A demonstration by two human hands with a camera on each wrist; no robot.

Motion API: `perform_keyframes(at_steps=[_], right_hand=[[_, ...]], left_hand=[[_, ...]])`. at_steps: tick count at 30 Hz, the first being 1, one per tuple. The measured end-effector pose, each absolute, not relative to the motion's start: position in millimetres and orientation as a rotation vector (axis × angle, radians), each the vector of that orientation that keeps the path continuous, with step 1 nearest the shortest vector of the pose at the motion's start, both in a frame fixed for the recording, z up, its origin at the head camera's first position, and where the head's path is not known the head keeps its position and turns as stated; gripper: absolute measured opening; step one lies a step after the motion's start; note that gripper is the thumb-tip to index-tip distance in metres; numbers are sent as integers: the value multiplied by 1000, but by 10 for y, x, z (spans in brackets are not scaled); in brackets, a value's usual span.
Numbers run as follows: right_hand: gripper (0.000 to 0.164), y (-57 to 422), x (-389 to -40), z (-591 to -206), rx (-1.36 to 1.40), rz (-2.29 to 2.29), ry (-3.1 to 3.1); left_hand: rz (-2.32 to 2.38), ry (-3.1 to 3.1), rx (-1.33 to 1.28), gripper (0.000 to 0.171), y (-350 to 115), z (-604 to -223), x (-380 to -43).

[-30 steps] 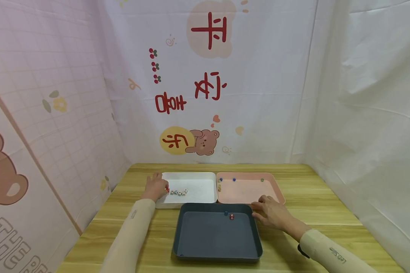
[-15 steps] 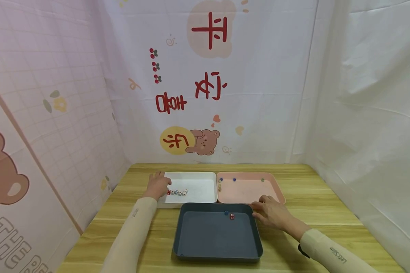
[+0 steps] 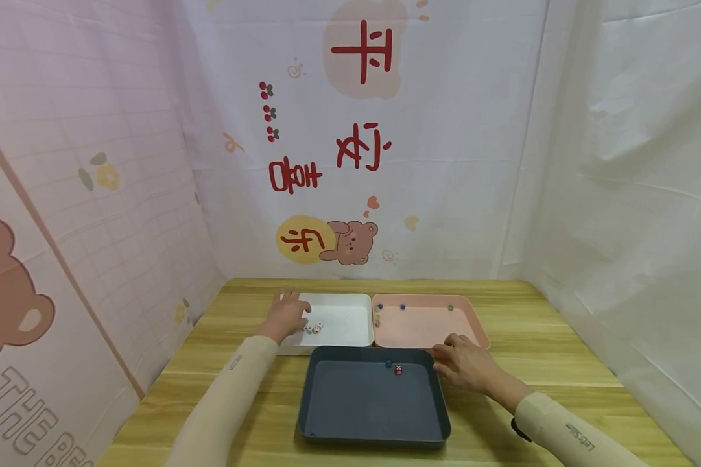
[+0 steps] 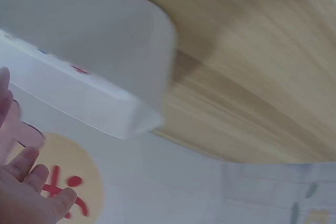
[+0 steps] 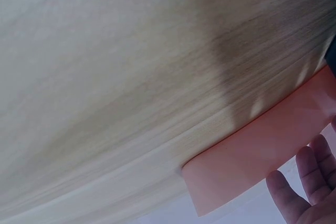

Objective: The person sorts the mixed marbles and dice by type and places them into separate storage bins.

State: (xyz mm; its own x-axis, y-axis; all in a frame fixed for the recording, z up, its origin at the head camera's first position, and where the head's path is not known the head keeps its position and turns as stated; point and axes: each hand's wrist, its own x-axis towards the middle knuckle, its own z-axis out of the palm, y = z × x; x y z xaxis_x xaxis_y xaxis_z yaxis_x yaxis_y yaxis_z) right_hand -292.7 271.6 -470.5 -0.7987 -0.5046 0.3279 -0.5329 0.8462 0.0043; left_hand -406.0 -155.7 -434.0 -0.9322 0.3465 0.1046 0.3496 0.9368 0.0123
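My left hand [image 3: 287, 316] hovers over the left part of the white tray [image 3: 350, 337], fingers spread and slightly bent, with nothing seen between them. Right by its fingertips lie several white dice [image 3: 314, 329] in a row; the row's left end is hidden behind the hand. A small red die [image 4: 80, 70] shows over the tray wall in the left wrist view. My right hand [image 3: 465, 364] rests with loosely bent fingers at the back right corner of the dark grey tray [image 3: 373, 442], close to the pink tray's [image 3: 480, 324] front wall.
Inside the grey tray sit a red die [image 3: 398, 370] and a blue die [image 3: 388, 364] near the back. Several small blue, green and yellowish pieces are spread in the pink tray. A wooden table [image 3: 537, 344] bears all three trays, with cloth hangings [image 3: 455, 214] around it.
My left hand has moved right along the white tray, away from its left end. The red die seen at the row's left end is now hidden in the head view. My right hand stays put.
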Motion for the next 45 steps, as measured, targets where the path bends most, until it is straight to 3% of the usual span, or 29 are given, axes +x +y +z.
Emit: perform_keyframes(at_steps=[23, 45], right_hand=[[37, 2709, -2929, -4672, 765, 116, -2734], [36, 2716, -2914, -4685, 775, 119, -2711]], left_hand=[[-178, -2913, -841, 24, -888, -4216, -3853], [28, -2714, -1339, 21, -252, -4242, -3605]])
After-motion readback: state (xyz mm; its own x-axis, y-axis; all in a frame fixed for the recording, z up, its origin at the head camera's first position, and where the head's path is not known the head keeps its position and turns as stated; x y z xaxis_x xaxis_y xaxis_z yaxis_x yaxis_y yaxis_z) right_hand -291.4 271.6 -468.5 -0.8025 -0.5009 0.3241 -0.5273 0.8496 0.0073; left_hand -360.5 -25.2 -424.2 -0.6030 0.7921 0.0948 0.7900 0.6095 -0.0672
